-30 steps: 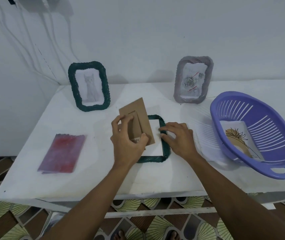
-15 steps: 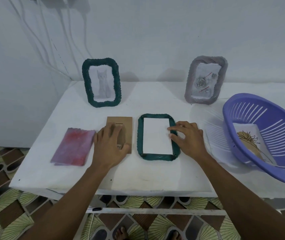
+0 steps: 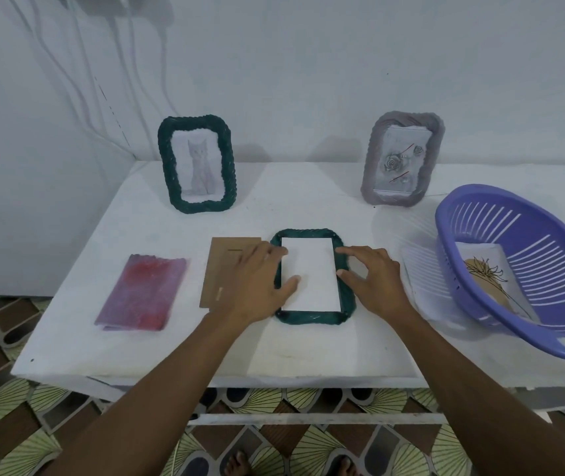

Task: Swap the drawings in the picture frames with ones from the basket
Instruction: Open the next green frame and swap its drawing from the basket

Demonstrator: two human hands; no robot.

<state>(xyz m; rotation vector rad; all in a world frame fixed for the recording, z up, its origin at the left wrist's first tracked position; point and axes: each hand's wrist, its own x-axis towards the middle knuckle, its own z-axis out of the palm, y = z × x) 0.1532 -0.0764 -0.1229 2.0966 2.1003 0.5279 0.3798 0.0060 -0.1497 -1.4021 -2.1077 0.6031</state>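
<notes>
A dark green frame (image 3: pixel 312 317) lies face down at the table's middle, the white back of a sheet (image 3: pixel 310 273) showing inside it. My left hand (image 3: pixel 262 281) rests flat over the frame's left edge, thumb on the sheet. Spread open, my right hand (image 3: pixel 373 280) touches the frame's right edge with its fingertips. The brown cardboard backing (image 3: pixel 221 269) lies flat just left of the frame. A purple basket (image 3: pixel 521 280) at the right holds a flower drawing (image 3: pixel 487 280). A green frame with a cat drawing (image 3: pixel 197 163) and a grey frame with a rose drawing (image 3: pixel 403 159) stand at the back.
A red and purple drawing (image 3: pixel 142 292) lies flat at the left of the white table (image 3: pixel 308 345). White sheets (image 3: pixel 425 286) sit under the basket's left side. The wall with hanging cables rises right behind the table. Patterned floor tiles show below the front edge.
My left hand lifted the cardboard backing off the frame, laid it flat to the left, then let it go and moved right onto the frame. My right hand stayed at the frame's right edge.
</notes>
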